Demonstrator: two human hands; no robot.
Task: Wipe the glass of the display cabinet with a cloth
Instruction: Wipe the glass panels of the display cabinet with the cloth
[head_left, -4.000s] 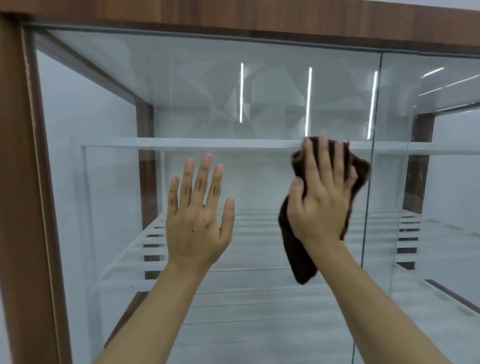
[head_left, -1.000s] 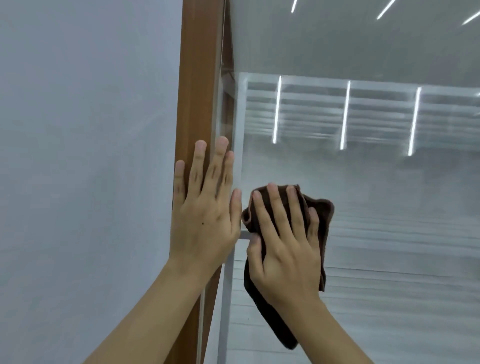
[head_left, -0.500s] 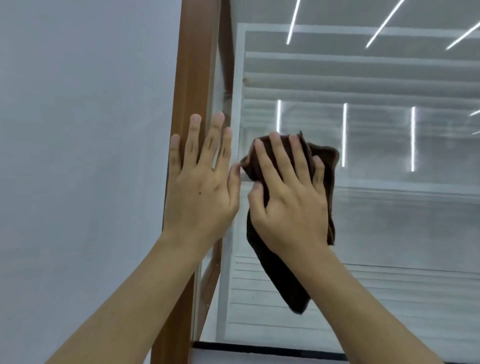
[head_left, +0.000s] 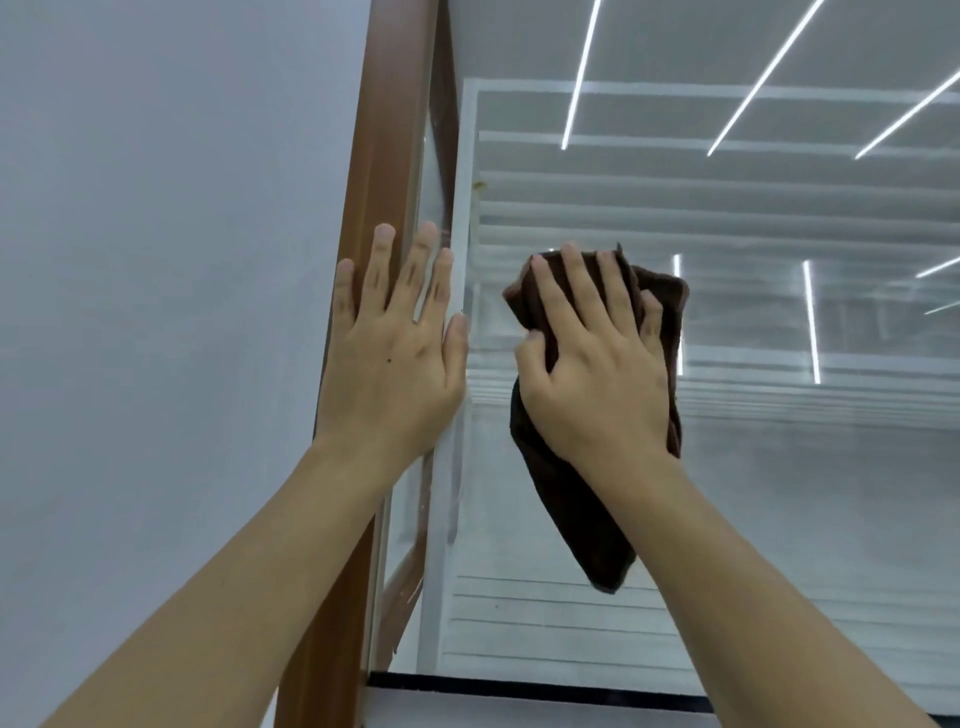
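- The left hand (head_left: 389, 358) lay flat and open against the left edge of the display cabinet, its fingers (head_left: 382, 270) straight and a little spread, holding nothing. The outer fingers rested on the brown wooden frame post (head_left: 384, 130), while the forefinger and thumb reached over onto the clear glass pane (head_left: 779, 493).
- The right hand (head_left: 597, 384) pressed a dark brown cloth (head_left: 571, 519) of soft, towel-like fabric against the glass pane, just beside the left hand but not touching it.
- The right hand's four fingers lay spread and nearly straight over the upper part of the cloth. The thumb was bent, with a fold of the fabric caught between it and the forefinger, so the cloth was both pinched and pressed.
- The cloth sat on the glass near the left edge of the pane. Its top edge showed just past the fingertips and its right edge beyond the little finger. A long loose tail hung down below the wrist, beside the forearm.
- Behind the glass stood white slatted shelves (head_left: 545, 613) with a white upright close to the frame.
- Bright narrow light strips (head_left: 579, 78) showed in the pane – whether reflected or inside the cabinet could not be told.
- A plain pale grey wall (head_left: 156, 260) filled the view left of the post.
- A thin black strip (head_left: 519, 688) ran along the bottom of the pane.
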